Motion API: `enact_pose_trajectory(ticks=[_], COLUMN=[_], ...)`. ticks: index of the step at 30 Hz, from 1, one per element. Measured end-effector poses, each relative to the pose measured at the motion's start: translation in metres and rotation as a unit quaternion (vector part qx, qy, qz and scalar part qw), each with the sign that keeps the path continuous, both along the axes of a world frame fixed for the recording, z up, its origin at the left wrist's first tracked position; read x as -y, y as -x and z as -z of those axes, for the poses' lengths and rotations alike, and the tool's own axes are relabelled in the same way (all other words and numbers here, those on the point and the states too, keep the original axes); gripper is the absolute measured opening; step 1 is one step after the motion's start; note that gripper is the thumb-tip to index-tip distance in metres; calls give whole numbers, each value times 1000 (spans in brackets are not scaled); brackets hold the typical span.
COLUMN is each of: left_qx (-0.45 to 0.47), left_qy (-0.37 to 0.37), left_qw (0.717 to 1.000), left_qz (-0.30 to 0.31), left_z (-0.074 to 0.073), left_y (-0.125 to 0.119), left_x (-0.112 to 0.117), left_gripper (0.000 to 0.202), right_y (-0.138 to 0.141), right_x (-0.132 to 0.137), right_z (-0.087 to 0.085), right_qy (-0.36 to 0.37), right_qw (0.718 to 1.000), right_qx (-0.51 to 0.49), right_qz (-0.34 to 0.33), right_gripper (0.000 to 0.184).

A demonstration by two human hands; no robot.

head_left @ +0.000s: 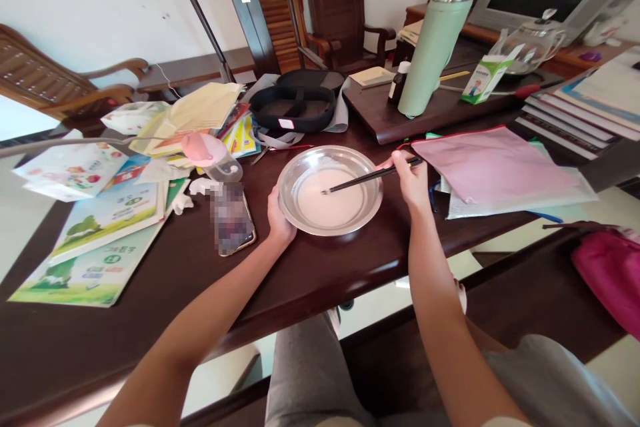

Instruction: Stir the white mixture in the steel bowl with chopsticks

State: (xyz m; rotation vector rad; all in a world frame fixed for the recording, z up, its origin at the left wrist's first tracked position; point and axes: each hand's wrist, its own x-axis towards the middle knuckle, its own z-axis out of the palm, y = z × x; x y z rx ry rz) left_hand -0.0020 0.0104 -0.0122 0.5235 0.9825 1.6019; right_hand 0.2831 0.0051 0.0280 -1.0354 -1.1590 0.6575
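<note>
A shallow metal bowl [367, 210] stands on the dark wooden table, with a pale, milky liquid [325, 207] in its bottom. My left hand [280, 215] grips the bowl's left rim; some of its fingers are hidden behind the side. In my right hand [411, 180], at the bowl's right edge, is a pair of black chopsticks [363, 178]. Their tips reach into the liquid near the middle of the bowl. A phone [233, 219] lies to the left of my left hand.
Left are booklets [110, 220], a tissue pack [73, 170] and a pink-topped clear cup [213, 153]. Behind the bowl sits an open black case [295, 103]. A tall green thermos [437, 53] stands back right, beyond pink zip folders [495, 163]. The table's front edge [325, 307] is near me.
</note>
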Motion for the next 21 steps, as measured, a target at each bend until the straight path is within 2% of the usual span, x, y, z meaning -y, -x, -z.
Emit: enact_pose_trajectory(ticks=[3, 8, 14, 19, 21], left_qx=[-2, 8, 10, 21, 24], left_qy=[-7, -4, -1, -6, -4], left_qw=[1000, 1000, 1000, 1000, 1000], left_qz=[2, 6, -1, -3, -2], left_z=[2, 4, 5, 3, 3], left_y=[1, 2, 2, 2, 1], left_x=[-1, -2, -3, -3, -2], left_gripper=[39, 39, 36, 34, 33], right_y=[-2, 4, -2, 3, 3], right_x=[0, 1, -2, 1, 0], right_z=[1, 1, 2, 2, 2], right_qy=[-8, 6, -16, 4, 4], right_qw=[1000, 998, 999, 998, 998], right_qx=[-22, 24, -19, 22, 27], right_qz=[12, -55, 30, -53, -62], right_gripper=[74, 69, 74, 70, 68])
